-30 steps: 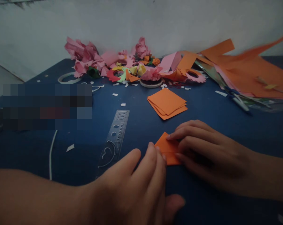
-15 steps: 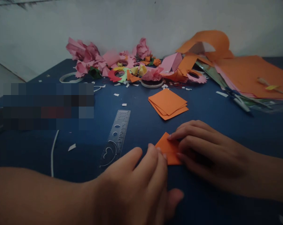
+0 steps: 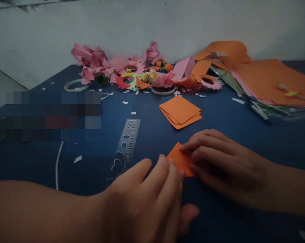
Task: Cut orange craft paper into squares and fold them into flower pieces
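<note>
A small piece of orange paper (image 3: pixel 181 162) lies on the blue table between my two hands, one corner pointing away from me. My left hand (image 3: pixel 152 195) presses its fingertips on the paper's left side, with the thumb stretched out below. From the right, my right hand (image 3: pixel 223 158) holds the paper's right side with bent fingers, the index fingertip near the top corner. Part of the paper is hidden under the fingers. Just beyond it sits a stack of orange squares (image 3: pixel 180 110).
Left of the paper is a clear plastic ruler (image 3: pixel 128 141). Crumpled pink paper (image 3: pixel 91 60) and cut rings line the back of the blue table (image 3: pixel 147 131). Large orange sheets (image 3: pixel 264 77) and a pen (image 3: pixel 258 111) lie at the right. White scraps are scattered about.
My left fingertips have shifted slightly to the right on the paper. At the back, the curled orange strip has sunk flatter. My right hand looks nearly unmoved.
</note>
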The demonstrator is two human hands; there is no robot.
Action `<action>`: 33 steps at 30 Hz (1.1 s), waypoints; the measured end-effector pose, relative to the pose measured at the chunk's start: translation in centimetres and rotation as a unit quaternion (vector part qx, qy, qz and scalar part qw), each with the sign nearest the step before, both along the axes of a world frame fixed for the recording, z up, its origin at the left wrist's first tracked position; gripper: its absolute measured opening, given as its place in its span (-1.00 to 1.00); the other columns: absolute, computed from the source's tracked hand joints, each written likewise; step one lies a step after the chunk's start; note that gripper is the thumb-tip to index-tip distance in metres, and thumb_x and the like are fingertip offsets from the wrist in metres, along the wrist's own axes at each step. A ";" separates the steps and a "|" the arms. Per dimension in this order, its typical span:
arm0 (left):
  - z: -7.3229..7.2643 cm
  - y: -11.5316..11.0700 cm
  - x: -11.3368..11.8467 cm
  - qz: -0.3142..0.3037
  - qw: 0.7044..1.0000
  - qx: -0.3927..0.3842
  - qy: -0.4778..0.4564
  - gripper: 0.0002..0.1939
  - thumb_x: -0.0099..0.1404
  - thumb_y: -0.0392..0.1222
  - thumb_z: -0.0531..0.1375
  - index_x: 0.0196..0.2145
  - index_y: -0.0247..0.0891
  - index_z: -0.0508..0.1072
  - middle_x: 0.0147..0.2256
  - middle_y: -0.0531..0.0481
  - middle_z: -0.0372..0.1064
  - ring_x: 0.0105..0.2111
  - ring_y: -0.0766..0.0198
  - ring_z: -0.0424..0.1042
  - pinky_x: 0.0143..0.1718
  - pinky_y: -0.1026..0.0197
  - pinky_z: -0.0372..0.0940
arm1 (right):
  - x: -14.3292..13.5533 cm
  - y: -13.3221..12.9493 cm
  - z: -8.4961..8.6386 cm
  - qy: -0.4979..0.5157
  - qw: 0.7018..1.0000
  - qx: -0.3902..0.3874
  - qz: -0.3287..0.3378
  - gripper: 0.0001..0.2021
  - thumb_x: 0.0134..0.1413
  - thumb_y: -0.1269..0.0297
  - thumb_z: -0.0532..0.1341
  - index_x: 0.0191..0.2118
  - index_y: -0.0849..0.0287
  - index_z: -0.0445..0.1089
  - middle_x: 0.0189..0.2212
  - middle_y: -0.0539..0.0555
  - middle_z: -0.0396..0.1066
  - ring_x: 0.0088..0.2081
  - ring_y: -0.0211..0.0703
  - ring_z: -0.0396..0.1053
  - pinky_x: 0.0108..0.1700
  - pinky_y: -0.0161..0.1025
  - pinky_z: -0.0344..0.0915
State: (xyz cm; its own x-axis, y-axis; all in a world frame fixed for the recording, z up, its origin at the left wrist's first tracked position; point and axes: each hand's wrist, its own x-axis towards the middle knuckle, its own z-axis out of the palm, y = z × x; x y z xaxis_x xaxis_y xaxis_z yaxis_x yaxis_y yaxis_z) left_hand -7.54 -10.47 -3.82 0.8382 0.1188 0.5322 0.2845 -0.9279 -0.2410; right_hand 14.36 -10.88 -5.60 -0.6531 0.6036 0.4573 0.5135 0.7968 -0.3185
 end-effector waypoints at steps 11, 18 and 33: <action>0.2 -0.1 0.3 0.007 0.999 -0.039 0.027 -0.72 0.32 -0.32 0.06 -0.44 -0.35 0.53 -0.36 -0.09 0.53 -0.35 0.15 0.50 -0.55 0.17 0.34 | 0.0 0.2 0.1 0.004 1.000 -0.018 0.000 -0.94 0.13 0.52 0.08 -0.28 0.26 0.23 -0.18 0.12 0.33 -0.13 -0.22 0.25 -0.09 -0.19 0.20; 0.2 0.3 0.6 0.001 0.998 -0.066 0.023 -0.77 0.26 -0.38 0.09 -0.46 -0.35 0.52 -0.47 -0.05 0.49 -0.45 0.18 0.46 -0.58 0.17 0.32 | -0.1 0.0 -0.1 -0.002 1.000 -0.005 -0.001 -0.94 0.13 0.52 0.09 -0.28 0.26 0.24 -0.19 0.11 0.34 -0.14 -0.21 0.27 -0.12 -0.17 0.21; 0.7 0.8 0.6 -0.016 0.987 -0.158 0.010 -0.75 0.22 -0.42 0.07 -0.54 -0.35 0.46 -0.51 -0.04 0.38 -0.47 0.24 0.36 -0.50 0.18 0.31 | 0.1 -1.1 1.7 -0.072 0.992 0.075 0.069 -0.83 0.11 0.43 0.06 -0.48 0.19 0.29 -0.44 0.02 0.38 -0.41 -0.26 0.28 -0.27 -0.12 0.16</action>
